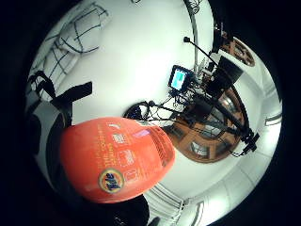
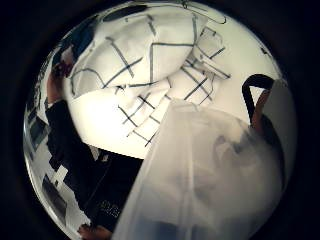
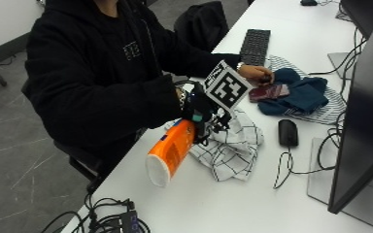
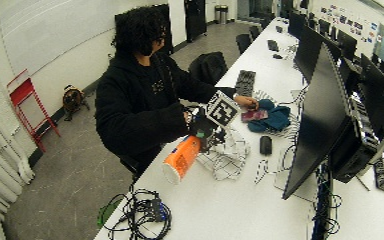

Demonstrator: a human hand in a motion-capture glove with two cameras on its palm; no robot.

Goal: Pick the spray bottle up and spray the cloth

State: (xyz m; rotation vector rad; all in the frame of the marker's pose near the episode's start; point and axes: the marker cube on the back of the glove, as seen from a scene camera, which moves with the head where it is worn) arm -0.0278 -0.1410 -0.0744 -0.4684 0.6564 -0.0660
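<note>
While the orange spray bottle (image 3: 171,153) is lifted off the tabletop (image 3: 238,208), it hangs tilted, base swung out toward seven o'clock of the hand and head tucked up under the palm; the gloved right hand (image 3: 199,112) is clenched around its neck, judging by how the bottle hangs from it, though the fingers themselves are mostly hidden; that slant likely points the nozzle toward the cloth, but the nozzle cannot be seen. In the little-finger palm view the bottle's labelled side fills the near field; the thumb-side view shows a pale translucent part of it close to the palm, with the cloth beyond. The white cloth with dark grid lines (image 3: 231,145) lies crumpled just beside the bottle, at three o'clock of it, directly under and past the hand, so little travel is needed to spray it. Outward from there: a black mouse (image 3: 288,132) sits near the cloth's far side, at three o'clock; a blue cloth (image 3: 296,94) and the bare left hand (image 3: 256,74) lie at one o'clock; a keyboard (image 3: 256,46) farther at twelve. The tabletop's near edge runs close behind the bottle; open surface spreads toward five o'clock.
</note>
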